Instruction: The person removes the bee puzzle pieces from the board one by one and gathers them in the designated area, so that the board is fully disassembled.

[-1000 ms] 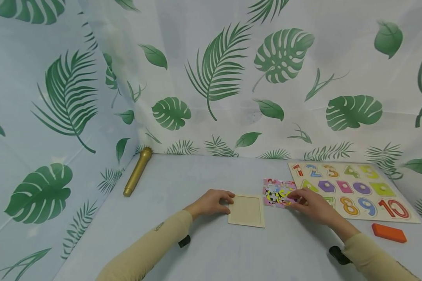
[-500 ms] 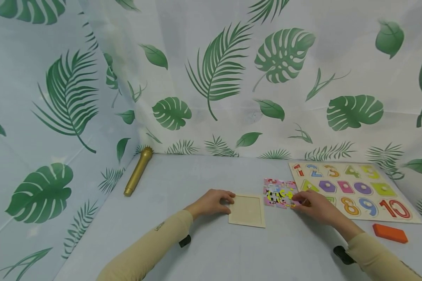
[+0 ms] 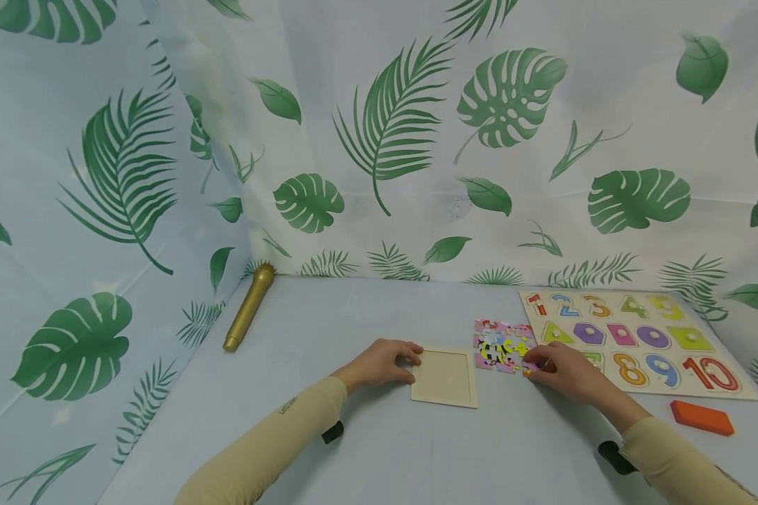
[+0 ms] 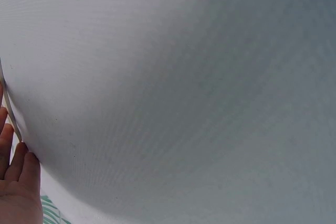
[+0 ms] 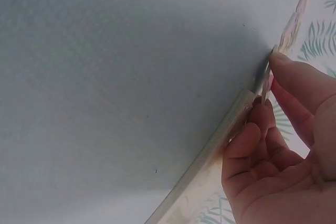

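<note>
In the head view, a square wooden puzzle tray (image 3: 443, 379) lies bare in the middle of the table. My left hand (image 3: 382, 362) rests at its left edge, with fingers and thumb touching the rim. The left wrist view catches those fingers (image 4: 30, 174), fairly straight, along the edge. Right of the tray lies a pink jigsaw puzzle (image 3: 495, 346) with a yellow-and-black picture. At its lower right corner, my right hand (image 3: 565, 372) pinches a puzzle piece (image 3: 528, 366), which my fingertips partly cover. Seen edge-on in the right wrist view, the piece sits between thumb (image 5: 294, 72) and fingers.
A wooden number-and-shape board (image 3: 726, 351) lies right of the jigsaw, partly behind my right hand. An orange block (image 3: 701, 418) sits in front of it. At the back left stands a gold microphone-shaped object (image 3: 248, 308), lying down. Leaf-printed curtains (image 3: 366, 140) enclose the table.
My right hand has shifted slightly right from over the jigsaw, drawing the corner piece outward; over the last half second it barely moves. The left hand and tray have stayed put.
</note>
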Demonstrator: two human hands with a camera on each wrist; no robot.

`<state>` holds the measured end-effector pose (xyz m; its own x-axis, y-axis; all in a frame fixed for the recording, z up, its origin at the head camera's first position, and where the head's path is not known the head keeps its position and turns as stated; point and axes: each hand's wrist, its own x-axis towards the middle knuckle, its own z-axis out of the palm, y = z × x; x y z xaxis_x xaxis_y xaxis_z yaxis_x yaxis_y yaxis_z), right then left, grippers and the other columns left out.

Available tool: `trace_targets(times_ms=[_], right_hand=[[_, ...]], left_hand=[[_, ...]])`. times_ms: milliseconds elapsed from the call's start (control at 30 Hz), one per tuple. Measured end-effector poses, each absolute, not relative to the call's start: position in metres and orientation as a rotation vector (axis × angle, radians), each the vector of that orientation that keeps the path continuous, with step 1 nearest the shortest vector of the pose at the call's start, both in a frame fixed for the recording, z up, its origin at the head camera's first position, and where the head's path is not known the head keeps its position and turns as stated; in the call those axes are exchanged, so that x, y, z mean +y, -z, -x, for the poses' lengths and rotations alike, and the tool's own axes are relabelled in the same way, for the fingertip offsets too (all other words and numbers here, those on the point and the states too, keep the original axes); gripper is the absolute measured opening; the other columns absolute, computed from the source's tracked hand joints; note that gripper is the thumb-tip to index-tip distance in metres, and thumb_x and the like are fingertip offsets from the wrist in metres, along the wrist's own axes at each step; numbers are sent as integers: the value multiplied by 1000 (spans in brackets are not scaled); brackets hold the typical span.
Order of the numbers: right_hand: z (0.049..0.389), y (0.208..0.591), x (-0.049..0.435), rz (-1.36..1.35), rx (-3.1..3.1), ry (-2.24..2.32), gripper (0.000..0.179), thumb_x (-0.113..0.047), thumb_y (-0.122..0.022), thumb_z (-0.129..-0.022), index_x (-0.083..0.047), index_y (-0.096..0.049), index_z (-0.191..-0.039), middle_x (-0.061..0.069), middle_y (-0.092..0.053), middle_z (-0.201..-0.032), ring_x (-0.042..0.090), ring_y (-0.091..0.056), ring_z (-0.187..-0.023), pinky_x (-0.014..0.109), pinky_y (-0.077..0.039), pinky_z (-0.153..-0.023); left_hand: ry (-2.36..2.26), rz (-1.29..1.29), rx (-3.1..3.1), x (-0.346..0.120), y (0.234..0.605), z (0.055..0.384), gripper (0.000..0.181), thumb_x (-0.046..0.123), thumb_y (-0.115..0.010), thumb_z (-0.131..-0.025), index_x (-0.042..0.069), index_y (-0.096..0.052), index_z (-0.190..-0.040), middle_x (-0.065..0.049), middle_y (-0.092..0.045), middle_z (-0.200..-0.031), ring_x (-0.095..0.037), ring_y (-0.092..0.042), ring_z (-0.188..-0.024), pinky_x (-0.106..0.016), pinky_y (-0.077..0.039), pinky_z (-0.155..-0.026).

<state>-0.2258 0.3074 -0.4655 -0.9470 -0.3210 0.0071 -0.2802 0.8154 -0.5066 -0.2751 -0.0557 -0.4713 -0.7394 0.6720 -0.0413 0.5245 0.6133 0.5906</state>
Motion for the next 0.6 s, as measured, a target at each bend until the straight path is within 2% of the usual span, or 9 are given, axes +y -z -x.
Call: trace_targets(times_ms=[600], right_hand=[[227, 467, 307, 447, 2925, 788, 27, -16, -74, -87, -5, -69, -110, 2, -57, -93, 17, -46, -78, 26, -39, -60]], left_hand=[[-823, -984, 2580, -56, 473, 277, 32, 19, -80, -82, 9, -73, -111, 0, -60, -135, -17, -50, -131, -27, -38, -108]])
